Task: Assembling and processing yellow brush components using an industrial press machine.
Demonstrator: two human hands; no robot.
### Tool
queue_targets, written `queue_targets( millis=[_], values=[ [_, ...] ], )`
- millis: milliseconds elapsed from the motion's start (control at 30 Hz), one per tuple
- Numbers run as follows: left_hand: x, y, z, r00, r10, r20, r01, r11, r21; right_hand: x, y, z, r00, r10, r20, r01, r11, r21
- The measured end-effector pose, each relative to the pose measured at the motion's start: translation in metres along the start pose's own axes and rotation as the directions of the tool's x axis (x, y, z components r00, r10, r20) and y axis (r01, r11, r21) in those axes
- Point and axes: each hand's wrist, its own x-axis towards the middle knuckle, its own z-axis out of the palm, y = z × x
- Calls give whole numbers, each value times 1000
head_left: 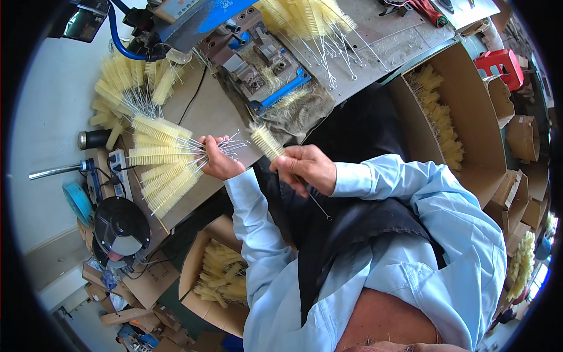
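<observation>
My left hand (pixel 223 161) is closed around the wire stems of several pale yellow bottle brushes (pixel 167 161). Their bristle heads fan out to the left, and the looped wire ends stick out on the right of the fist. Just to the right, my right hand (pixel 308 167) grips a single bottle brush (pixel 267 142). Its bristled end points up and left, while its thin wire handle runs down below the fingers. Beyond both hands stands a blue-framed metal machine (pixel 264 64) with loose bristle clippings on it.
More brushes lie piled on the bench at the left (pixel 126 82) and at the top (pixel 308 20). Cardboard boxes of brushes stand at my right (pixel 481 135) and lower left (pixel 187 281). A black round-bodied machine (pixel 122 226) and a power strip (pixel 118 170) are at the far left.
</observation>
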Motion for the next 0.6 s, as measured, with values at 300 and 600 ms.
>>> queue_targets(
  millis=[300,600],
  values=[
    [-2,1,0,1000,10,28,-10,1000,28,54,-32,-46,944,-250,-215,227,966,-124],
    [-1,0,2,999,42,-1,-41,995,86,74,-54,-77,995,-102,11,80,835,544]
  ],
)
